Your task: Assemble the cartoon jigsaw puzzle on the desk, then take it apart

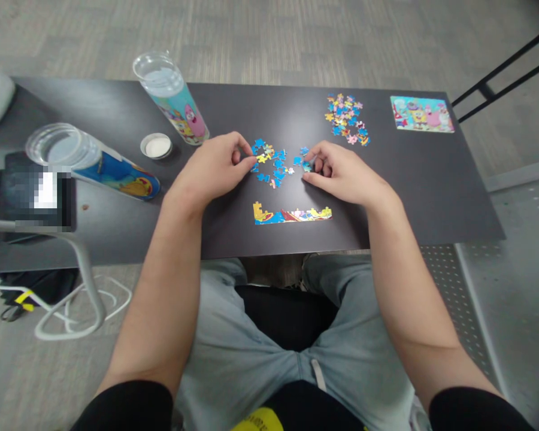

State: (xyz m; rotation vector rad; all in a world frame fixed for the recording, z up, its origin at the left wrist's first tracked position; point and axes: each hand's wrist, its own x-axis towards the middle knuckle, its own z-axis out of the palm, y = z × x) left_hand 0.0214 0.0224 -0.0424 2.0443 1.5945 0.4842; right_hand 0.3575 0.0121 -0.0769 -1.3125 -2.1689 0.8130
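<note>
My left hand (222, 166) is at the left edge of a loose cluster of jigsaw puzzle pieces (278, 163), mostly blue with some yellow. Its thumb and index finger pinch at a piece there, which the fingertips partly cover. On the cluster's other side, my right hand (344, 173) has a blue puzzle piece (306, 167) between thumb and index finger, its other fingers curled in. Closer to me lies a joined strip of puzzle pieces (291, 216), with a yellow corner piece standing up at its left end.
Another pile of pieces (345, 117) lies to the back right, beside a picture card (422, 114). On the left stand two clear-topped cartoon tubes, one at the back (173, 99) and one nearer (94, 161), with a round white-filled lid (156, 146) between them. A dark table (431, 191) carries everything.
</note>
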